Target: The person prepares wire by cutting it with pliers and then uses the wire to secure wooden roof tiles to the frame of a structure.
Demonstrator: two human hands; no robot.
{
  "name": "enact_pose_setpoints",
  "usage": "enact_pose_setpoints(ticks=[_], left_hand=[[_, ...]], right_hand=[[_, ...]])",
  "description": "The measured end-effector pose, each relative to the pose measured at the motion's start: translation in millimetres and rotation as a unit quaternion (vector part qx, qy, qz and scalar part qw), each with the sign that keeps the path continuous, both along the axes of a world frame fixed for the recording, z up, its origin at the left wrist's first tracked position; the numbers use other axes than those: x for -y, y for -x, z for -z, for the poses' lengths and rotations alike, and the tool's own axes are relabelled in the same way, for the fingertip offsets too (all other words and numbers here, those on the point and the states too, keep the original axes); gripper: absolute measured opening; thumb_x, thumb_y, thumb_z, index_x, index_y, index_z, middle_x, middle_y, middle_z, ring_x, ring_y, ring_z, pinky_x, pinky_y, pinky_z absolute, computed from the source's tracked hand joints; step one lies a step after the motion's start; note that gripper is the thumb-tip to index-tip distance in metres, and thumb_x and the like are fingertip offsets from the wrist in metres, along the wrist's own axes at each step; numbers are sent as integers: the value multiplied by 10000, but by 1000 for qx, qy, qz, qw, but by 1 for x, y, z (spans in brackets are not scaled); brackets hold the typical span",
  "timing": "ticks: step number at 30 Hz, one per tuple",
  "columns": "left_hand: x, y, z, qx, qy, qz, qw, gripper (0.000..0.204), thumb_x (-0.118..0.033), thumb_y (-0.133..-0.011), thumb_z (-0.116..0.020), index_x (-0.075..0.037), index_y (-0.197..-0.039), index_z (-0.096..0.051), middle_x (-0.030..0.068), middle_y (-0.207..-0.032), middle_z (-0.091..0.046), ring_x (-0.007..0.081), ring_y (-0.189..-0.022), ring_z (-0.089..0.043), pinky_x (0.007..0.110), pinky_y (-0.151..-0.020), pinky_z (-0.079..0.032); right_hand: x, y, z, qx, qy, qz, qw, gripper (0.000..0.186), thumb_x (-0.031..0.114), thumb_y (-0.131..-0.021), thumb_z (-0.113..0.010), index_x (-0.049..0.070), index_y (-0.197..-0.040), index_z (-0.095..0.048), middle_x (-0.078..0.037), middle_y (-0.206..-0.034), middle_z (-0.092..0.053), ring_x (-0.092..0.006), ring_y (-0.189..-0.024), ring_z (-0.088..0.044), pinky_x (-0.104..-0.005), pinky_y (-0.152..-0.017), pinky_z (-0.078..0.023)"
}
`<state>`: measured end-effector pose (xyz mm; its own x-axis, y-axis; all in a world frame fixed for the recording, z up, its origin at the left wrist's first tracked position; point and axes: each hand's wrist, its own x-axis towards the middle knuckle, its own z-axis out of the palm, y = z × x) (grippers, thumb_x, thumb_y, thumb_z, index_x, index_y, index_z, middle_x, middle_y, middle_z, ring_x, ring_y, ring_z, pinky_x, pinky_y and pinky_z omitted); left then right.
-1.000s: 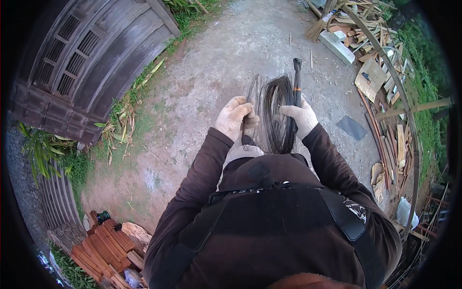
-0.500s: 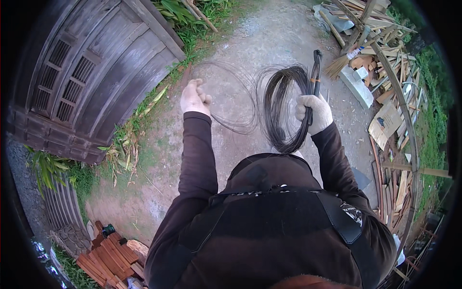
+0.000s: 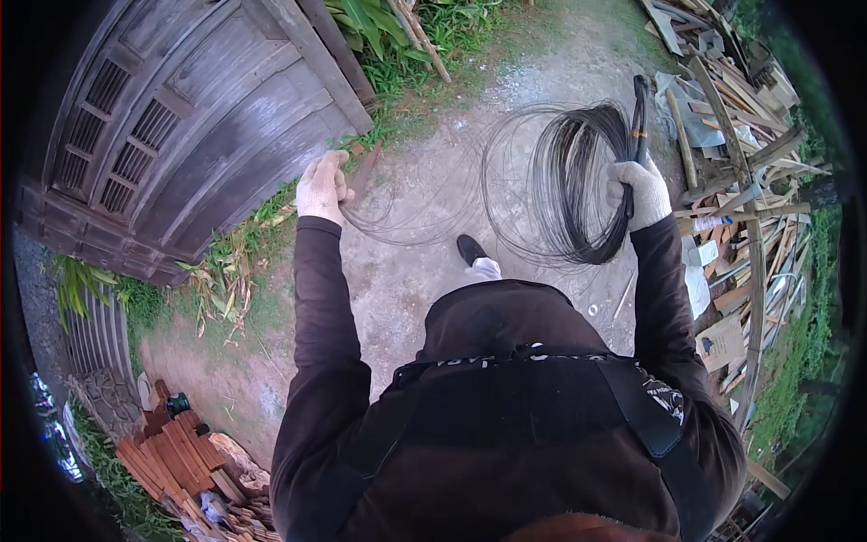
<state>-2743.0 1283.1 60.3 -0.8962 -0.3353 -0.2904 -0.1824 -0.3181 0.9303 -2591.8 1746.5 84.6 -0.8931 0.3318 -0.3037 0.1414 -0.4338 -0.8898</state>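
Observation:
My left hand (image 3: 321, 188), in a pale knit glove, is pinched around thin dark wire strands (image 3: 388, 237), which arc loosely toward the middle. My gloved right hand (image 3: 638, 194) grips a bundled coil of dark wire (image 3: 578, 181) together with a long dark tool (image 3: 640, 108) with an orange band, like pincers, held upright. Loose loops of the coil fan out to its left. My dark shoe (image 3: 470, 250) shows on the ground below, between my hands.
A weathered wooden panel with slats (image 3: 226, 117) lies at upper left. Scrap wood, cardboard and sticks (image 3: 722, 298) are piled along the right. Reddish planks (image 3: 181, 456) are stacked at lower left. Grass and plants (image 3: 379, 36) edge the dirt path (image 3: 406, 316).
My hands have spread apart, the left moving left and drawing strands out, the right moving right with coil and tool. The surroundings have shifted in view, and my shoe has come into sight.

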Motion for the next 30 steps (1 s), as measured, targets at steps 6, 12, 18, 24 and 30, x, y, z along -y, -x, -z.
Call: enact_pose_setpoints(ticks=[6, 12, 18, 24, 30], left_hand=[[-30, 129, 12, 6, 92, 72, 993, 200, -260, -941, -683, -61, -961, -693, -53, -608, -454, 84, -476, -386, 273, -497, -370], [-22, 209, 29, -5, 25, 67, 997, 265, -303, -997, -651, -52, -1073, -690, -50, -663, -436, 75, -508, -367, 290, -507, -375], [-89, 253, 94, 18, -139, -125, 982, 289, -317, -1029, -623, -76, -1177, -684, -70, -722, -441, 80, -564, -365, 299, -568, -401], [-156, 318, 115, 88, -206, -201, 954, 287, -285, -1017, -613, -71, -1202, -659, -65, -708, -401, 83, -555, -351, 296, -577, -397], [-173, 410, 148, 124, -241, -256, 928, 273, -266, -1016, -611, -88, -1222, -637, -67, -666, -386, 88, -539, -355, 308, -574, -394]], right_hand=[[-6, 179, 7, -18, -19, -10, 1000, 274, -39, -850, -579, 59, -1100, -524, -59, -765, -552, -160, -537, -530, -307, -464, -428], [-10, 342, 23, 18, -131, -133, 982, 294, -27, -844, -602, 38, -1120, -524, -63, -743, -567, -151, -517, -551, -292, -468, -456], [-8, 537, 84, 43, -221, -327, 918, 617, -51, -834, -630, 11, -1430, -484, -64, -728, -611, -155, -526, -594, -300, -487, -487], [32, 708, 125, 63, -243, -498, 830, 724, -11, -847, -653, 55, -1530, -424, -64, -868, -650, -144, -599, -632, -302, -548, -534], [109, 840, 199, 54, -283, -606, 742, 766, 15, -816, -658, -4, -1536, -399, -108, -921, -676, -179, -614, -664, -317, -603, -560]])
